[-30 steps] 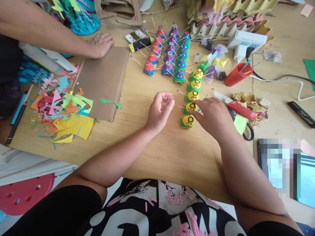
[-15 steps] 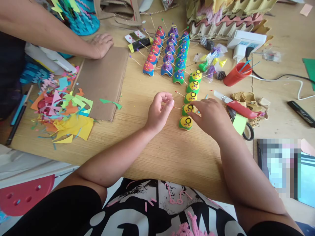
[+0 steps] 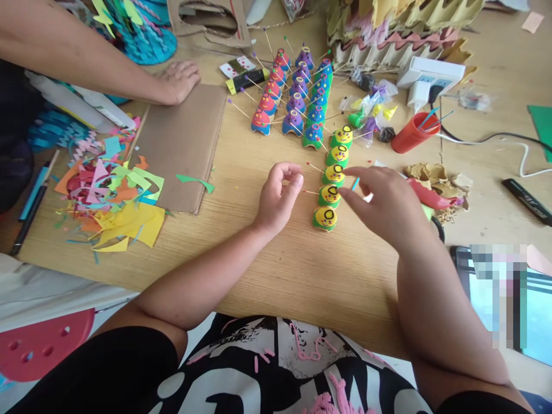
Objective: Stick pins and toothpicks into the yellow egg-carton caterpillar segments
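My left hand (image 3: 279, 198) rests on the table with fingers loosely curled and thumb apart, holding nothing. Just right of it stands a row of several small yellow-and-green domed figures (image 3: 329, 195) with drawn faces and black rings on top. Thin red-headed sticks (image 3: 314, 167) poke out of two of them toward my left hand. My right hand (image 3: 382, 204) hovers at the row's right side, thumb and fingers apart near the middle figures. A short blue stick (image 3: 356, 184) shows between its thumb and fingers; whether it touches the hand is unclear.
Red (image 3: 267, 103), purple (image 3: 295, 103) and blue figures (image 3: 317, 113) with sticks stand in rows behind. Paper scraps (image 3: 107, 195) and cardboard (image 3: 176, 149) lie left, near another person's hand (image 3: 179, 80). An orange cup (image 3: 409, 135), power strip (image 3: 431, 73) and blurred-out screen (image 3: 474, 287) are right.
My right hand has drawn back slightly to the right from the yellow-and-green figures, and its thumb and fingers have spread. My left hand and the other person's hand have hardly moved.
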`<action>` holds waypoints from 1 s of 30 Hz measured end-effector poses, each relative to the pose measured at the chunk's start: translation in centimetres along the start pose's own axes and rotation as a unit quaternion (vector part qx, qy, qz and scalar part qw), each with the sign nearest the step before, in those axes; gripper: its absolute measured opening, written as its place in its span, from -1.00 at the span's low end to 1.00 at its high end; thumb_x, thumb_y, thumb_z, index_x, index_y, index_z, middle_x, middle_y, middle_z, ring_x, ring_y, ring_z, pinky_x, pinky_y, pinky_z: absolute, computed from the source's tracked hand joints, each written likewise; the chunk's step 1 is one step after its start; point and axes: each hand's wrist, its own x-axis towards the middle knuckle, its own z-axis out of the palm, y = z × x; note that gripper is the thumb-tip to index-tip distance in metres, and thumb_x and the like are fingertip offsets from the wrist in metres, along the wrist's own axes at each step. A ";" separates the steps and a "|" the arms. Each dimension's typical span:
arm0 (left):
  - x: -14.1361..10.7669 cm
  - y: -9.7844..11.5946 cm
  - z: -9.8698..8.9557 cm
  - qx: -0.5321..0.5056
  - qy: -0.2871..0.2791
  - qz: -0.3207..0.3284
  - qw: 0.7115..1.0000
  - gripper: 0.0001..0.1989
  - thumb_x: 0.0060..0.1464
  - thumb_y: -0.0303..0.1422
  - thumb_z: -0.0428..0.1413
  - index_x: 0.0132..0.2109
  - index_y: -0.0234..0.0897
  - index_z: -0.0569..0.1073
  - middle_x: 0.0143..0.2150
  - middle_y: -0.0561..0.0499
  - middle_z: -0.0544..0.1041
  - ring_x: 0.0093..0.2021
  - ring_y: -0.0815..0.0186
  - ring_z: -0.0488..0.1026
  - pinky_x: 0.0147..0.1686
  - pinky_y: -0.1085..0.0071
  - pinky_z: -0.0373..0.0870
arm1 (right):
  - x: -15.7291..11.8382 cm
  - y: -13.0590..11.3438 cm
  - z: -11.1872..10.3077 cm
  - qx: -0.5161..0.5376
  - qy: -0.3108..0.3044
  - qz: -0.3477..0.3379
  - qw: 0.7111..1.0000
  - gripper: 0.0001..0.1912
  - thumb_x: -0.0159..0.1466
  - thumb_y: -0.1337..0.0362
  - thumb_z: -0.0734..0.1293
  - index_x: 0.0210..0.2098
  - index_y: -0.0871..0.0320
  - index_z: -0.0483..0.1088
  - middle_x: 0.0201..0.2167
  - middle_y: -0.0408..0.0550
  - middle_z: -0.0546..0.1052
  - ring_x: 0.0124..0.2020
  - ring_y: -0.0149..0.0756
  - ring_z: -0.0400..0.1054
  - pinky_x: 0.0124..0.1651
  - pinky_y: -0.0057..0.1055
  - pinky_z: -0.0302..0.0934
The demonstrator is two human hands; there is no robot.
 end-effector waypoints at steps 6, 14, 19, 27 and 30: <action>0.0 -0.1 -0.2 -0.014 0.036 0.034 0.999 -0.46 0.30 0.23 -0.07 0.04 -0.11 0.38 0.05 -0.09 0.54 0.11 0.20 0.48 0.08 0.23 0.44 | -0.3 1.9 -1.4 0.256 0.093 0.079 0.959 -0.64 0.43 0.29 0.17 0.09 0.09 0.51 -0.20 0.05 0.56 -0.26 -0.26 0.40 -0.24 -0.27 0.22; 0.0 -0.3 -0.2 -0.035 0.057 0.047 0.997 -0.47 0.26 0.22 0.02 0.01 -0.13 0.41 0.02 -0.07 0.54 0.04 0.23 0.48 -0.01 0.29 0.45 | 0.2 2.1 1.0 0.321 0.113 0.115 0.933 -0.60 0.49 0.07 0.13 0.24 -0.01 0.31 -0.10 0.06 0.65 -0.31 -0.23 0.50 -0.31 -0.26 0.32; -0.6 0.0 -0.3 0.004 0.061 0.093 0.994 -0.60 0.32 0.06 0.09 0.04 -0.14 0.42 0.02 -0.07 0.55 0.06 0.25 0.49 -0.04 0.32 0.44 | 0.4 0.9 2.0 0.403 0.090 0.121 0.903 -0.54 0.47 -0.15 0.14 0.14 0.02 0.30 -0.21 0.01 0.66 -0.40 -0.29 0.51 -0.43 -0.34 0.24; -1.7 4.7 -0.8 0.175 0.035 0.286 0.942 -0.73 0.28 -0.26 0.23 0.08 -0.15 0.45 0.06 -0.07 0.56 0.11 0.20 0.47 0.13 0.17 0.42 | -0.1 -1.1 1.8 0.611 0.067 0.096 0.783 -0.53 0.30 -0.23 0.39 -0.06 -0.03 0.36 -0.40 -0.19 0.62 -0.53 -0.40 0.41 -0.49 -0.41 0.16; -1.1 6.9 -0.5 0.212 0.006 0.318 0.924 -0.65 0.24 -0.25 0.27 0.13 -0.15 0.48 0.09 -0.10 0.53 0.16 0.15 0.45 0.22 0.10 0.38 | -0.5 -1.8 1.6 0.609 0.061 0.080 0.787 -0.56 0.30 -0.17 0.43 0.01 -0.08 0.41 -0.42 -0.19 0.61 -0.49 -0.35 0.44 -0.46 -0.36 0.24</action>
